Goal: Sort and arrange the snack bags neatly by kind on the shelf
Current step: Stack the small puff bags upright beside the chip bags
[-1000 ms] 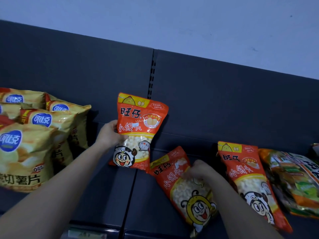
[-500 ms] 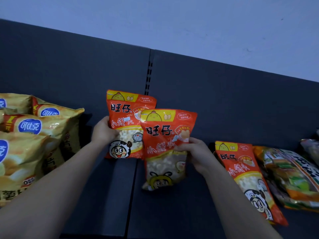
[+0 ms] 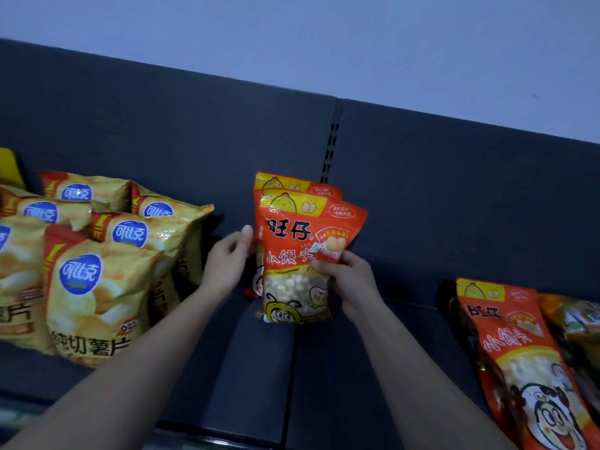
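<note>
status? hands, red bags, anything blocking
Right hand grips front red bag; left hand steadies rear red bag behind it. Third red bag lies unsorted, far right. Yellow chip bags left, apart. Nothing blocking.

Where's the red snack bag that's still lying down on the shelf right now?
In the head view it lies at the far right, flat on the dark shelf, against a multicoloured bag and well right of both hands.

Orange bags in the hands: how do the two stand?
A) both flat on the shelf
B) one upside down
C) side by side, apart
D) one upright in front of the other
D: the front bag, held by the right hand, overlaps the rear bag, whose top strip shows above it.
</note>
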Action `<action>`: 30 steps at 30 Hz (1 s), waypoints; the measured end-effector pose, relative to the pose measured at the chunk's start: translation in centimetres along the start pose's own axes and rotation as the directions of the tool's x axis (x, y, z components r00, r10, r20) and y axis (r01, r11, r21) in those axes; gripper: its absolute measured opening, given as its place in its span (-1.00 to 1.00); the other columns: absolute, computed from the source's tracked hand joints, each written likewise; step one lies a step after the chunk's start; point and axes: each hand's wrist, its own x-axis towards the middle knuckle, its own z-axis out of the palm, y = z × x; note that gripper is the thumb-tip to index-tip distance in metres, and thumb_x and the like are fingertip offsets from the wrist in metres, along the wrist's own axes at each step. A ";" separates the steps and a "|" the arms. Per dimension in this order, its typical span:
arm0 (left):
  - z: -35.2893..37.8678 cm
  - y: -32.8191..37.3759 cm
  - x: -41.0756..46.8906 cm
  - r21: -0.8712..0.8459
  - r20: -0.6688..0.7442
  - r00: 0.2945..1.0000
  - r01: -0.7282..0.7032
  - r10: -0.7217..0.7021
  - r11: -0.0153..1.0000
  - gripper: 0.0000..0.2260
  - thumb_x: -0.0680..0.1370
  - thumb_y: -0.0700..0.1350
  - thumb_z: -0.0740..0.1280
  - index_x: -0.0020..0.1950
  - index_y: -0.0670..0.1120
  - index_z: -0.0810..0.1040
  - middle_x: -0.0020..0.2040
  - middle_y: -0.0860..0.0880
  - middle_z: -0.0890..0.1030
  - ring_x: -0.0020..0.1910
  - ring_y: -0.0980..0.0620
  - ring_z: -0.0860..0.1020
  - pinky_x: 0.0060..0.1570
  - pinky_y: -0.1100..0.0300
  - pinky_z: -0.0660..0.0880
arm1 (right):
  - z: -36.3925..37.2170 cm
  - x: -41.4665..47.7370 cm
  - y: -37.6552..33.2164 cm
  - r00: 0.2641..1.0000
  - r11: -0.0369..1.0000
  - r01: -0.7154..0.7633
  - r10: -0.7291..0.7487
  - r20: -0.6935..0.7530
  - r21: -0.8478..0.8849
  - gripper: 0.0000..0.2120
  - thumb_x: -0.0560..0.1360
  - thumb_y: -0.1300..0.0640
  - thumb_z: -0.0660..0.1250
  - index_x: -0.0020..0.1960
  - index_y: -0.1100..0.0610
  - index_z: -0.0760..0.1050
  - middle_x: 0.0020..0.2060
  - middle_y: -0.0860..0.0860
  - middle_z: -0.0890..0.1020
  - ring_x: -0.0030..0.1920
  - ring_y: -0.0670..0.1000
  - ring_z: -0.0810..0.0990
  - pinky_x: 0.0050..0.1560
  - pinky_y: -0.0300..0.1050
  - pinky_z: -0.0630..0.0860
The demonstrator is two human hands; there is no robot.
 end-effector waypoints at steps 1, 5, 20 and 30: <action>-0.3 -0.2 -0.4 -0.040 0.063 0.998 0.018 -0.016 0.999 -0.50 0.47 0.37 0.21 -0.09 -0.06 0.61 -0.13 0.05 0.65 -0.08 0.08 0.60 -0.06 0.17 0.48 | 0.6 0.4 0.2 1.000 1.000 0.000 0.000 0.001 0.009 -0.78 0.37 0.35 0.50 -0.02 0.16 0.63 -0.11 0.06 0.73 -0.06 0.10 0.70 -0.08 -0.02 0.61; -0.8 -2.2 -0.6 0.088 0.290 0.950 0.098 -0.120 0.991 -0.52 0.30 0.10 0.57 0.15 0.04 0.54 0.04 0.06 0.65 0.03 0.08 0.62 0.08 0.03 0.58 | 2.1 1.3 1.2 1.000 1.000 -0.002 0.002 0.000 0.009 -0.85 0.44 0.29 0.46 0.00 0.15 0.63 -0.09 0.05 0.72 -0.04 0.09 0.69 -0.10 -0.04 0.60; 0.3 -3.0 1.0 0.280 0.226 0.963 0.078 -0.145 0.957 -0.57 0.44 -0.09 0.50 0.27 -0.04 0.51 0.09 -0.01 0.64 0.07 -0.02 0.59 0.11 -0.10 0.55 | -0.1 1.5 4.8 0.986 0.767 0.154 -0.082 0.143 -0.623 -0.81 0.47 0.14 0.45 -0.02 -0.04 0.48 -0.11 -0.15 0.57 -0.06 0.00 0.57 -0.02 -0.10 0.54; 0.6 -2.9 0.6 0.329 0.177 0.973 0.086 -0.151 0.940 -0.51 0.48 -0.11 0.46 0.38 -0.04 0.41 0.19 -0.03 0.59 0.12 -0.04 0.56 0.12 0.00 0.52 | 0.4 0.6 4.8 0.991 0.798 0.126 -0.078 0.105 -0.589 -0.88 0.48 0.06 0.44 -0.06 -0.06 0.50 -0.02 -0.07 0.63 -0.03 0.01 0.60 -0.07 -0.10 0.53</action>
